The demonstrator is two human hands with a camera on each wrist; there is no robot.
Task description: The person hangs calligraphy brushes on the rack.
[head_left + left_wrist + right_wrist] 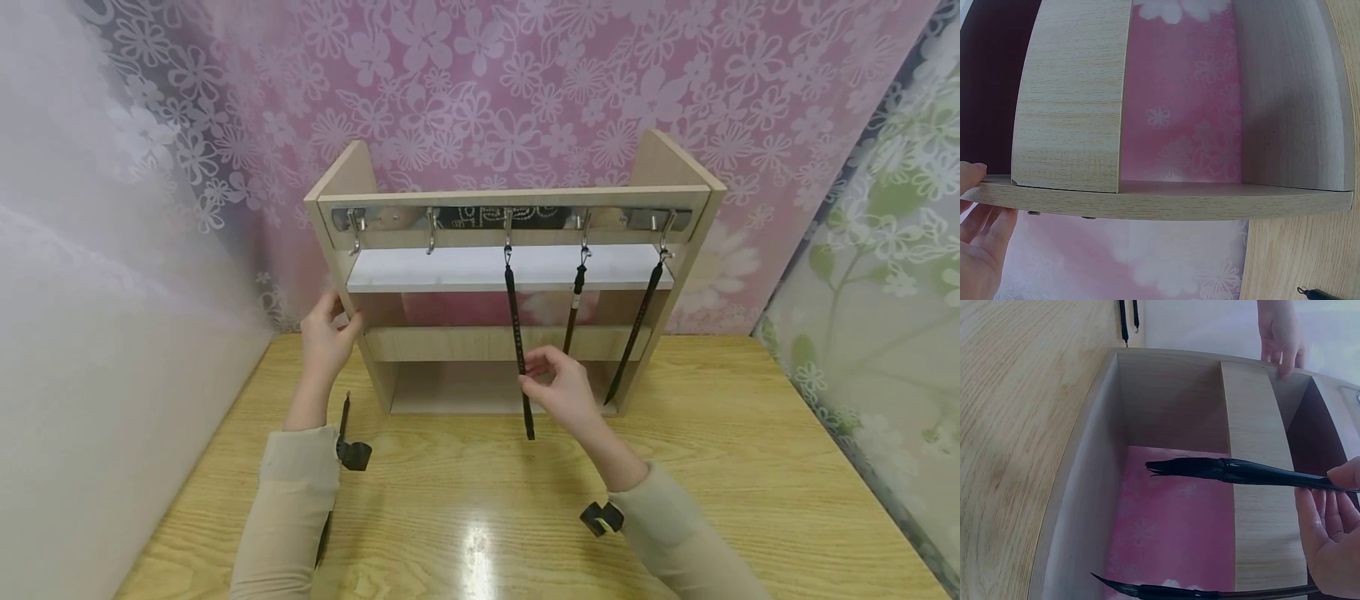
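Note:
A black calligraphy brush hangs by its loop from the middle hook of the metal rail on a light wooden shelf. My right hand pinches its lower handle between thumb and fingers; the right wrist view shows its dark bristle tip spread and ragged. Two more brushes hang to the right: one with a brown handle, partly behind my right hand, and a black one at the last hook. My left hand grips the shelf's left side panel, thumb on one face, fingers on the other.
Two hooks at the left of the rail carry nothing. More brushes lie on the wooden table left of the shelf, partly hidden by my left arm in the head view. A flowered curtain hangs behind; a pale wall stands at left.

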